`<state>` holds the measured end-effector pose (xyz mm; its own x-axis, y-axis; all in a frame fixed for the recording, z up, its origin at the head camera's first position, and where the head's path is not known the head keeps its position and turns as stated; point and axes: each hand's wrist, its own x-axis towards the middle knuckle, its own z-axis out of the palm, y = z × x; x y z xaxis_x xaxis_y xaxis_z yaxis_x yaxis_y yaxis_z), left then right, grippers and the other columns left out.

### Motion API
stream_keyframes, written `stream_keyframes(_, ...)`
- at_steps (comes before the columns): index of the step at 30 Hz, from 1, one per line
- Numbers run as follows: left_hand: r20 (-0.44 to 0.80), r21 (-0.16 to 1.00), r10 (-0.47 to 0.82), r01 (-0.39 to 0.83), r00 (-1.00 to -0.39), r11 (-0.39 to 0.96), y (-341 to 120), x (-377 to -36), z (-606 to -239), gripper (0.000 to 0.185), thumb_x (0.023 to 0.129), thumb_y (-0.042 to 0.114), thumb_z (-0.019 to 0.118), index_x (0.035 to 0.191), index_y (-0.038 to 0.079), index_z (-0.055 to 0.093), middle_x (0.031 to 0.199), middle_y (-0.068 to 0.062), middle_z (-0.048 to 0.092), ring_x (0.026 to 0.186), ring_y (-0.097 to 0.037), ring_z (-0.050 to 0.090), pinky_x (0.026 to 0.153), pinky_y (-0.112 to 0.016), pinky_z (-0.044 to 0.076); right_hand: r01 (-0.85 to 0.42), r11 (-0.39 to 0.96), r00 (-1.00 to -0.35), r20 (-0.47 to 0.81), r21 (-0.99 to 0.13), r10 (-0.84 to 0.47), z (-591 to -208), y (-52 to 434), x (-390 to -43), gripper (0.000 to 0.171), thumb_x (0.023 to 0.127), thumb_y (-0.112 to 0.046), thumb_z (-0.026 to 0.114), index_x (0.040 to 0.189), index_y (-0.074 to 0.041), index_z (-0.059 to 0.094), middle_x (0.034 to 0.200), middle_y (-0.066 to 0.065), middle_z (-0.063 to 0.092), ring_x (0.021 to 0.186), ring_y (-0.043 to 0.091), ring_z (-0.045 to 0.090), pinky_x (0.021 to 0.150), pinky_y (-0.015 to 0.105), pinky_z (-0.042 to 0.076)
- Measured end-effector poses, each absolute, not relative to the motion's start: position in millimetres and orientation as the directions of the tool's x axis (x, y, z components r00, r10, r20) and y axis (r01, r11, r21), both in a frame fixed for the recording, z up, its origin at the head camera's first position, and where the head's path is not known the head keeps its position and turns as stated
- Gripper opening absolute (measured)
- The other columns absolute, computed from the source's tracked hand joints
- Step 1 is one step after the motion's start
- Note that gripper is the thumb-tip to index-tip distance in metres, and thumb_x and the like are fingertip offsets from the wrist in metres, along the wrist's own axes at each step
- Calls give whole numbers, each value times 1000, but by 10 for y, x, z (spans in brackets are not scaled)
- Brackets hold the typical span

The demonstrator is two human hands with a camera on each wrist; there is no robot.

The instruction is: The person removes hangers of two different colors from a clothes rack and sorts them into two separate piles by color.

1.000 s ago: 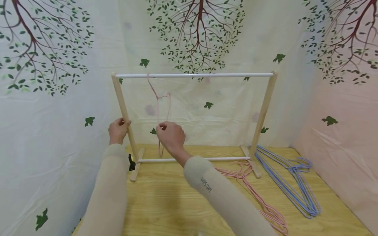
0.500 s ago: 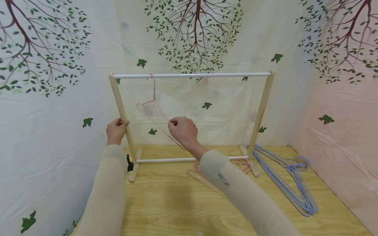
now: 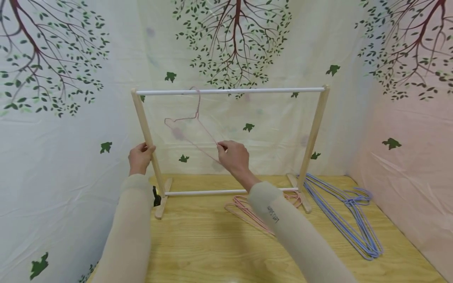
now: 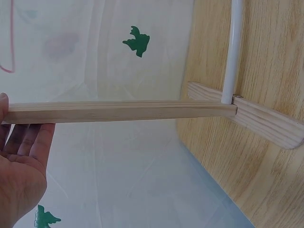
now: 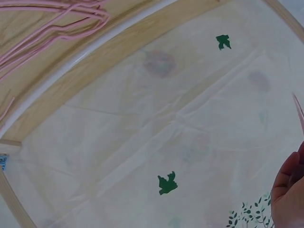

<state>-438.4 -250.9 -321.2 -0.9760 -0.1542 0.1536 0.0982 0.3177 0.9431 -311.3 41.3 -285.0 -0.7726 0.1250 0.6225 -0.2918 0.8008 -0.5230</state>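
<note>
A pink clothes hanger (image 3: pixel 198 108) hangs by its hook from the white top rail (image 3: pixel 255 91) of a small wooden garment rack. My right hand (image 3: pixel 234 157) pinches its near shoulder, and the hanger stands at an angle to the rail. In the right wrist view only part of the right hand (image 5: pixel 289 194) shows at the edge. My left hand (image 3: pixel 140 158) holds the rack's left post (image 3: pixel 146 125) about midway up. The left wrist view has the thumb on one side of that post (image 4: pixel 123 111) and the fingers (image 4: pixel 42 142) on the other.
Several pink hangers (image 3: pixel 253 214) lie on the wooden table (image 3: pixel 198 243), partly under my right sleeve. Several blue hangers (image 3: pixel 357 220) lie right of the rack's right post (image 3: pixel 315 133). A black clip-like object (image 3: pixel 156 196) sits by the left foot. Printed cloth surrounds the table.
My right hand has moved right along the rack with the pink hanger, whose hook slid right on the rail. The hanger has swung round, its far end now pointing left. My left hand stays put.
</note>
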Motion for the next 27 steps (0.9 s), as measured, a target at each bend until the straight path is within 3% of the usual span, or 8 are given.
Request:
stream_keyframes(11, 141, 952, -155, 91, -978, 291, -2509, -4274, -3183, 49, 103, 23, 56, 148, 5, 47, 140, -20, 54, 118, -30, 55, 96, -35, 48, -460, 751, -631, 769, -473, 98, -2884, 762, -3008, 18, 95, -16, 66, 104, -6, 78, 90, 6, 74, 69, 18, 68, 62, 35, 55)
stream_keyframes(20, 155, 946, -154, 102, -976, 307, -2514, -4233, -3200, 49, 102, 23, 56, 146, 4, 48, 139, -20, 55, 116, -29, 56, 92, -30, 49, -517, 734, -566, 819, -441, 94, -2942, 1210, -2742, 14, 92, -9, 69, 100, -3, 78, 86, 10, 74, 65, 22, 68, 61, 39, 56)
stream_keyframes(27, 159, 946, -166, 102, -973, 308, -2506, -4177, -3183, 48, 102, 22, 56, 146, 4, 48, 138, -21, 56, 115, -29, 56, 91, -30, 49, -528, 694, -556, 817, -490, 155, -3078, 1652, -2493, 12, 91, -3, 68, 97, -1, 78, 81, 9, 74, 60, 10, 64, 56, 17, 51)
